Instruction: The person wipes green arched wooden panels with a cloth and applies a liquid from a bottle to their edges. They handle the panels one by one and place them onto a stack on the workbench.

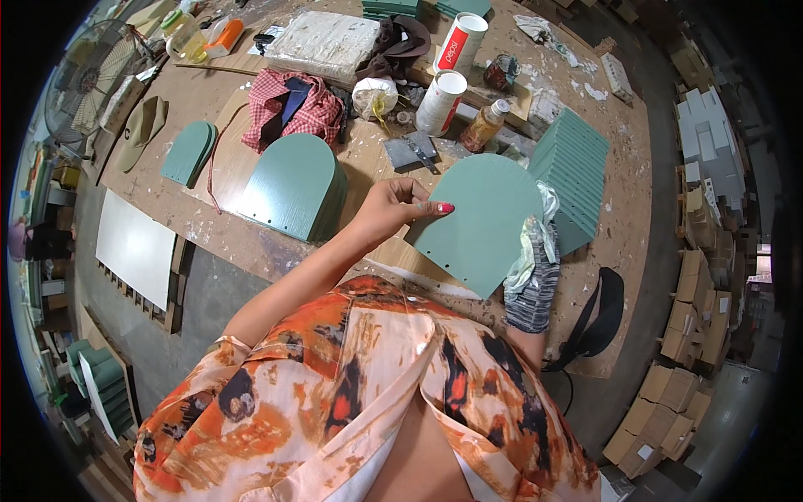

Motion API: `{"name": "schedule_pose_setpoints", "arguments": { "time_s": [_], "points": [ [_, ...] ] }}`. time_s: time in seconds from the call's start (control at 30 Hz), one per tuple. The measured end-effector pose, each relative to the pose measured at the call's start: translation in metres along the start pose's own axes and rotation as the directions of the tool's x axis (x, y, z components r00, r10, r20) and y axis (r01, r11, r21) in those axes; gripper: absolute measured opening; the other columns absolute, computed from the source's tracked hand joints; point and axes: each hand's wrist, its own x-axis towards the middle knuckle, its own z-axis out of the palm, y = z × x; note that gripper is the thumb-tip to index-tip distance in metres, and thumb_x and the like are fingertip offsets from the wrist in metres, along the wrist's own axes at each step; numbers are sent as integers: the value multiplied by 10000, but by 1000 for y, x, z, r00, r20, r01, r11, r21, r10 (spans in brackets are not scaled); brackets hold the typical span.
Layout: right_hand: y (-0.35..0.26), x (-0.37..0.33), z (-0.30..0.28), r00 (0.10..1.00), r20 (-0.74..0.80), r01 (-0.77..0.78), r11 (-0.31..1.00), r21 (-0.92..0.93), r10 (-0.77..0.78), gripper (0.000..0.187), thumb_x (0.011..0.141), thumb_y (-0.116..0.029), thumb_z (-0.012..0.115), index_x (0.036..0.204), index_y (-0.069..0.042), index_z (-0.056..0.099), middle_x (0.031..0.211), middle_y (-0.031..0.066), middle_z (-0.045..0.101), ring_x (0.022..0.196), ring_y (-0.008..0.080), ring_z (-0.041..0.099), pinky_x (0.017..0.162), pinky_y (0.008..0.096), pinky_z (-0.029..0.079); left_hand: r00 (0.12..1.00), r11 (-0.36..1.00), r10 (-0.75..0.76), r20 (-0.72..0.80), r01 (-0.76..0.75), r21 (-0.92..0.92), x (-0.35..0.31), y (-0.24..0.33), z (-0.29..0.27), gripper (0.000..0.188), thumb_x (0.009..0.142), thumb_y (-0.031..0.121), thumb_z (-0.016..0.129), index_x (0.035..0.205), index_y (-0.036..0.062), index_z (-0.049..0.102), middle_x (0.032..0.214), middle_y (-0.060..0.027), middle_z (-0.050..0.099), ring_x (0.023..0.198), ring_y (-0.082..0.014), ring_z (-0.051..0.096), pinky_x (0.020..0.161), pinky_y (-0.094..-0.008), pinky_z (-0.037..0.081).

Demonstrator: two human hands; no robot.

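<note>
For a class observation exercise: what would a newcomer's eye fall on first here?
First, the round-topped green panel at centre, between the bare left grip and the covered right grip. Next, the stack of green panels right of it, and the red checked cloth toward the upper left.

Green panel (481, 222): slanted stack (577, 176) obstructs right; bottle (485, 127), cup (434, 110) behind; open gap left toward arched stack (288, 188), left hand (393, 207) partly inside.
</note>
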Motion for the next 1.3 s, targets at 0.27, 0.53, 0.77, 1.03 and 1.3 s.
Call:
{"name": "schedule_pose_setpoints", "arguments": {
  "time_s": [0.27,0.53,0.77,1.03,1.3],
  "points": [
    [0,0,-1,1000,-3,-14,1000,0,14,348,935,-143,430,1242,2,501,1242,204,542,1146,384,502,1010,492,360,997,998,63,47,-62,-28,-1,1,-6,208,792,194,749,813,7,662,735,-22,646,664,-47,548,604,-196,419],
    [-1,-2,0,1000,-3,-19,1000,7,19,347,934,-143,433,1242,2,501,1241,202,543,1143,378,504,1008,486,363,992,975,107,-71,-90,201,-3,-3,2,337,735,262,804,667,60,543,639,12,561,574,-30,473,507,-190,358],
    [-1,0,1,1000,-9,-26,1000,8,26,347,934,-142,435,1243,2,502,1240,200,543,1141,373,506,1006,481,366,990,982,120,-72,-108,153,0,-7,4,384,719,288,818,651,69,510,607,19,553,548,-31,491,483,-190,369],
    [-2,0,2,999,-8,-31,999,17,31,346,934,-141,438,1243,3,502,1238,197,544,1139,367,507,1004,475,369,989,989,142,-36,-140,47,3,-16,3,287,796,218,755,711,49,539,657,-10,609,582,-38,526,501,-189,396],
    [-4,-1,-1,999,-13,-38,999,7,38,346,934,-140,441,1243,3,502,1237,195,545,1137,361,509,1001,470,372,991,991,135,11,-135,13,2,-13,3,243,820,182,729,757,40,543,701,-19,627,623,-43,544,529,-188,409]
  ]
}}
